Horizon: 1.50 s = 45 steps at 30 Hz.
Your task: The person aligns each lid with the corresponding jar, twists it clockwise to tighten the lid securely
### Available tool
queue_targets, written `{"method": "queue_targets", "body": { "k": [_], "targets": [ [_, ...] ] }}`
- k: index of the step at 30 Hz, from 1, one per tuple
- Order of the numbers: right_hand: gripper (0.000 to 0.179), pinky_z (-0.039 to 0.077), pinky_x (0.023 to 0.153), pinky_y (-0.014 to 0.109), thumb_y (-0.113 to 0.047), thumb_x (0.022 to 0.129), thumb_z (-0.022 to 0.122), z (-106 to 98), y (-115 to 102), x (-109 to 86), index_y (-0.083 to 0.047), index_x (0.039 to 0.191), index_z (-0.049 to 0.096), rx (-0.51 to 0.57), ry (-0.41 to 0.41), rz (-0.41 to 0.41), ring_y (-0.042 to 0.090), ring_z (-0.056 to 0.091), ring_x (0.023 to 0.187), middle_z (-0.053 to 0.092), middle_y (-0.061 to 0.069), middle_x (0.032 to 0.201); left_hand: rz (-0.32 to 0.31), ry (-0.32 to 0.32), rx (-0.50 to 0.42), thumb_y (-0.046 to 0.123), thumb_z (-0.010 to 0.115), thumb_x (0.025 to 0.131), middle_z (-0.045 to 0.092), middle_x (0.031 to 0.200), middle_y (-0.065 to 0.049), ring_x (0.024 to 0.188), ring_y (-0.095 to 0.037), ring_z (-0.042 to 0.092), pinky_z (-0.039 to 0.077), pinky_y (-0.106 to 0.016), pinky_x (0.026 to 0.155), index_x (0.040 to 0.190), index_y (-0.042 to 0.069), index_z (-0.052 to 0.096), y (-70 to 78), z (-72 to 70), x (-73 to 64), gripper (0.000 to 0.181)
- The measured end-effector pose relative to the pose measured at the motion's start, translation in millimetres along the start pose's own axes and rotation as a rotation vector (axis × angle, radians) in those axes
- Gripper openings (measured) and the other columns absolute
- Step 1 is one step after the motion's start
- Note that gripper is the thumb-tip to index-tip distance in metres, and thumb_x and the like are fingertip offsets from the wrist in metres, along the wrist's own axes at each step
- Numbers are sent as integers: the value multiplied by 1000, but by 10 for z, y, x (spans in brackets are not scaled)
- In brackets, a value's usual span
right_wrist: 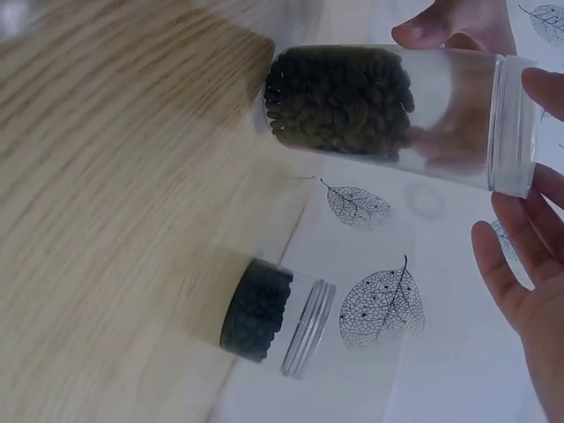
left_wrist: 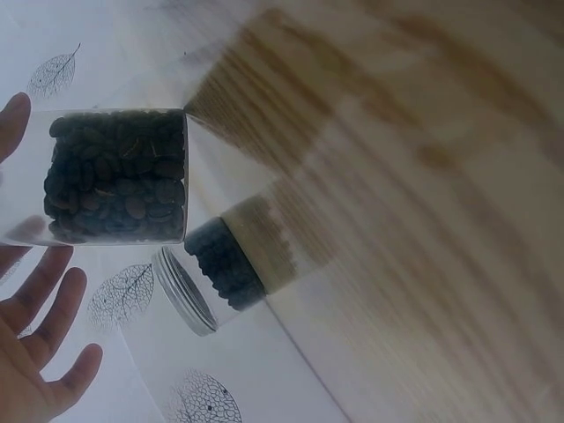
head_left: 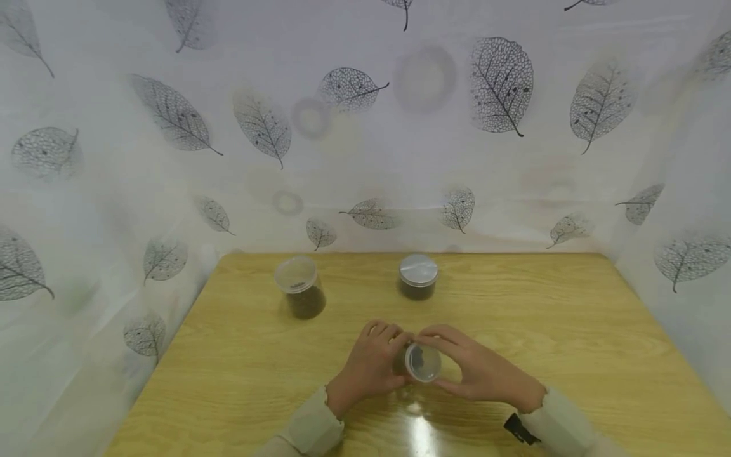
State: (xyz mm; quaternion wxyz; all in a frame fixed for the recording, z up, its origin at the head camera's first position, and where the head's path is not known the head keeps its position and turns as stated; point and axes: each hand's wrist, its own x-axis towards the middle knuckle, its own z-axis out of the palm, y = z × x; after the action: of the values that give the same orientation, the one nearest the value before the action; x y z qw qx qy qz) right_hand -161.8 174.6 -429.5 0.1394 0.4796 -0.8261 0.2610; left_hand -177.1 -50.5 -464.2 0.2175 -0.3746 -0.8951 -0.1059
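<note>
A clear jar (right_wrist: 449, 97) with dark oval seeds (left_wrist: 115, 176) in its lower part stands between my two hands, its base right at the tabletop. In the head view my left hand (head_left: 372, 365) grips the jar from the left. My right hand (head_left: 480, 369) comes from the right, with thumb and fingers around the clear lid (head_left: 424, 363). The right wrist view shows the right fingertips on the rim of this lid, while part of the left hand (right_wrist: 463, 26) shows behind the jar. In the head view the hands hide most of the jar's body.
Farther back on the wooden table (head_left: 542, 304) stands a shorter jar with a silver lid (head_left: 419, 270) and dark contents. To its left is a clear-topped jar (head_left: 305, 299), part filled with something dark. A leaf-patterned sheet (head_left: 365, 152) hangs behind the table and along its sides.
</note>
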Motion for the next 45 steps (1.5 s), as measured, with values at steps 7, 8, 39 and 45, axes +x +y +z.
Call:
{"method": "queue_targets", "body": {
  "k": [7,8,39,45],
  "targets": [
    [68,52,91,32,-17,64,84,90,-31,-51,-8,125,56,42,82,83,14,54,111,54,0,123,-4,21,-37,55,84,54,61,95,10,90,-9,56,45,-32,93,109,23,61,-4,44,-5,68],
    [67,51,92,31,-17,64,84,110,-40,-61,-8,123,56,45,101,96,14,54,111,54,0,122,-5,21,-37,55,84,54,61,95,10,90,-9,56,45,-32,93,108,24,61,-4,46,-5,67],
    [77,48,97,28,-27,61,87,181,-206,-65,-5,127,53,-46,212,204,17,53,114,55,4,126,-6,11,-20,57,83,55,61,95,10,90,-8,56,45,-32,93,109,24,60,-17,51,-21,67],
    [80,42,105,29,-16,67,82,35,-74,-36,-5,137,44,35,-1,18,20,48,126,50,7,138,0,15,10,59,81,57,59,95,10,89,-8,55,46,-32,91,112,24,60,-22,46,-28,69]
  ]
}}
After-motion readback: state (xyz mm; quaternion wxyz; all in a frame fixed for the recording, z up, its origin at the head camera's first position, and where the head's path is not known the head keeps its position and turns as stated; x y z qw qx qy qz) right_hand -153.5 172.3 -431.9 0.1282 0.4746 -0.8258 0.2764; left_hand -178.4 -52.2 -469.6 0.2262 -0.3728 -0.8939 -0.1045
